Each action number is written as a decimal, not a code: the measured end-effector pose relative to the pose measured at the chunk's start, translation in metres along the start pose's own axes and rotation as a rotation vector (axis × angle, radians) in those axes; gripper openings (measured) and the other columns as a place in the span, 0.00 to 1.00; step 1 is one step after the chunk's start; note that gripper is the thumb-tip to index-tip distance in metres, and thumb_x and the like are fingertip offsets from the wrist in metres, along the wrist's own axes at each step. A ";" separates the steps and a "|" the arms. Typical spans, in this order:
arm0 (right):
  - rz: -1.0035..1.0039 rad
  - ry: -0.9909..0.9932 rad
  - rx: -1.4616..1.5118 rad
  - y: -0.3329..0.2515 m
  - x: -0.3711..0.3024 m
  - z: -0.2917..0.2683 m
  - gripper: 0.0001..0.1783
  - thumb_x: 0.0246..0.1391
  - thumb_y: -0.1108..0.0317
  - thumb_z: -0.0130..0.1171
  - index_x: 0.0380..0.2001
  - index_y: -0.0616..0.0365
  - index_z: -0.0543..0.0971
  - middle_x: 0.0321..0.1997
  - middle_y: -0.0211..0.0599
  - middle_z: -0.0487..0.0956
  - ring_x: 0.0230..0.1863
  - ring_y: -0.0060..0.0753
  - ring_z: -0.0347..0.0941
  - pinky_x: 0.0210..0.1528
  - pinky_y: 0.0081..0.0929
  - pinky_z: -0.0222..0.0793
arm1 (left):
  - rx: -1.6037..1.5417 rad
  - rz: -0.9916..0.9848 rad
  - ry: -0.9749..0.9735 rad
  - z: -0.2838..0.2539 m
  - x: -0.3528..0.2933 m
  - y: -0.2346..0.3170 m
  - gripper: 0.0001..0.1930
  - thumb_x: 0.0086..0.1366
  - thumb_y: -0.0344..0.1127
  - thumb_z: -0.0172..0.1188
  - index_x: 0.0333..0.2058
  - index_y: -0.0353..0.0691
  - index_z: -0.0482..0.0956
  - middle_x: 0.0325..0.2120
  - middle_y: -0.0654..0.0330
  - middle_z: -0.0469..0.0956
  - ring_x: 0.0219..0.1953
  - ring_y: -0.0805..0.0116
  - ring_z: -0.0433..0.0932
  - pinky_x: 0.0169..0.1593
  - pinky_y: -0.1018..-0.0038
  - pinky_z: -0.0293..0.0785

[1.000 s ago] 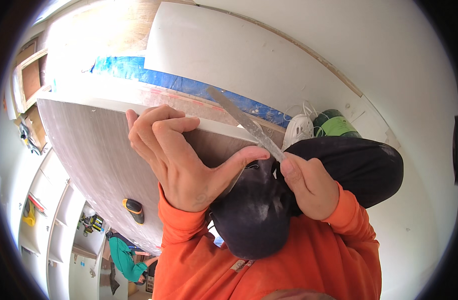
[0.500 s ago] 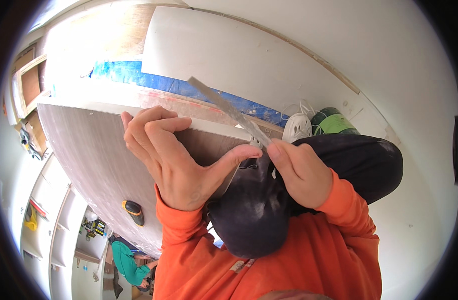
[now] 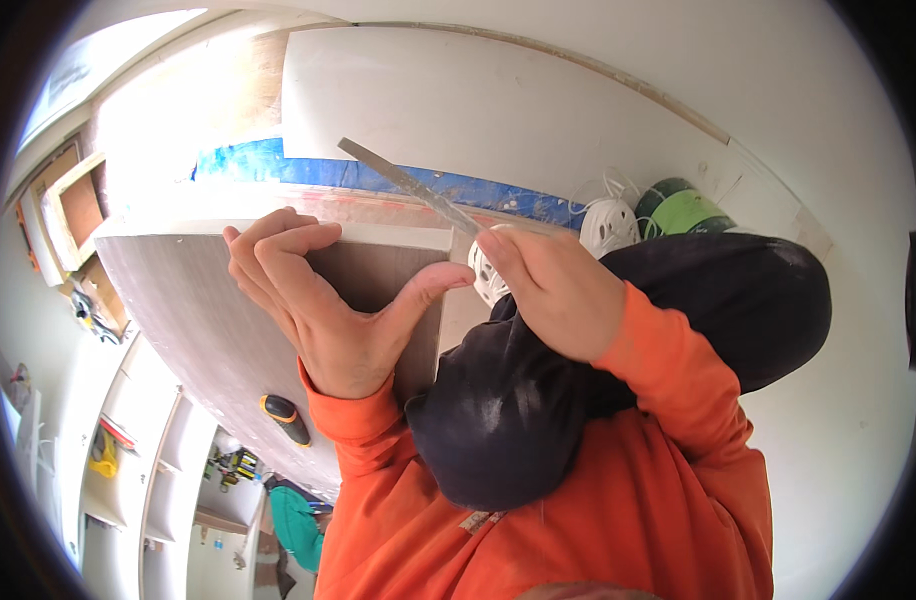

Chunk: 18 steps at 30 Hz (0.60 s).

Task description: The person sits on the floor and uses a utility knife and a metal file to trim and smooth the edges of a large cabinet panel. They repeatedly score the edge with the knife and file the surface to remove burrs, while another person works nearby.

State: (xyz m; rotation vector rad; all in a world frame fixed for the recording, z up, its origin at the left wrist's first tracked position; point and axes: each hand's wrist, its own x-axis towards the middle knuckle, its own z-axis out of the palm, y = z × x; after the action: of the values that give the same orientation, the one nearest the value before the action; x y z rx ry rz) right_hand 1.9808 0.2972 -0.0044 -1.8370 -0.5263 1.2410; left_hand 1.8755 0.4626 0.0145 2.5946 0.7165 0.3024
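A thin metal strip [image 3: 408, 185] is pinched at its lower end by the closed right hand [image 3: 548, 290], its free end running toward 10 o'clock. It is judged light, springy and sharp-edged. The left hand [image 3: 323, 300] is spread half open against the grey panel [image 3: 188, 310], holding nothing.

**Head camera: a single close, downward view**

One wide fisheye view, worn on the person's head, looks down along the chest and orange sleeves, which enter from the lower edge. It sits very near the work: the left hand [image 3: 323, 300] and right hand [image 3: 553, 290] fill the centre, at the edge of a grey board [image 3: 178, 300]. Straight edges bow toward the dark circular rim. White shelves [image 3: 128, 470] appear small at lower left. No second view is supplied.
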 end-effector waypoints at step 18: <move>0.131 -0.112 0.475 0.007 -0.050 0.006 0.22 0.73 0.57 0.39 0.32 0.64 0.71 0.21 0.57 0.72 0.26 0.65 0.70 0.30 0.47 0.62 | -0.135 0.233 -0.065 0.006 0.007 0.007 0.15 0.40 0.31 0.71 0.31 0.45 0.82 0.31 0.63 0.77 0.36 0.63 0.73 0.45 0.67 0.64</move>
State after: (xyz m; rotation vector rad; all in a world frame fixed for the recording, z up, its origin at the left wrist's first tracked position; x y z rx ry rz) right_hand 1.9535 0.2595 0.0166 -1.4229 -0.1487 1.4209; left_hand 1.8863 0.4588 0.0136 2.5465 0.3578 0.3238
